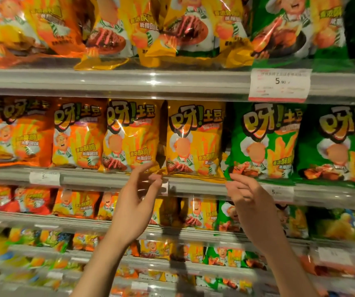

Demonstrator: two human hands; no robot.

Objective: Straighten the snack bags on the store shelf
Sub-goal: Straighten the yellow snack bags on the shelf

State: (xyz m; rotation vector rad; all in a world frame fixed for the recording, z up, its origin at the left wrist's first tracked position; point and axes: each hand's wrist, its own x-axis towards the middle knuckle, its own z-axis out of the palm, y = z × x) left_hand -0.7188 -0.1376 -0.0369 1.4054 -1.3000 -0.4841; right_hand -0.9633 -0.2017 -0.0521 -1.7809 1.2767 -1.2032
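Note:
Two yellow snack bags stand upright side by side on the middle shelf, the left yellow bag (131, 136) and the right yellow bag (193, 138), with a dark gap between them. My left hand (138, 200) is raised just below the left bag's lower right corner, fingers loosely spread, fingertips close to the bag's bottom edge. Under the right bag's lower right corner, my right hand (247, 198) has its fingers loosely curled and holds nothing. Both hands are a little blurred.
Orange bags (75, 133) stand to the left and green bags (264, 140) to the right on the same shelf. The shelf rail (99, 179) carries price tags. Above is another row of bags with a large price tag (278, 84); lower shelves hold smaller bags.

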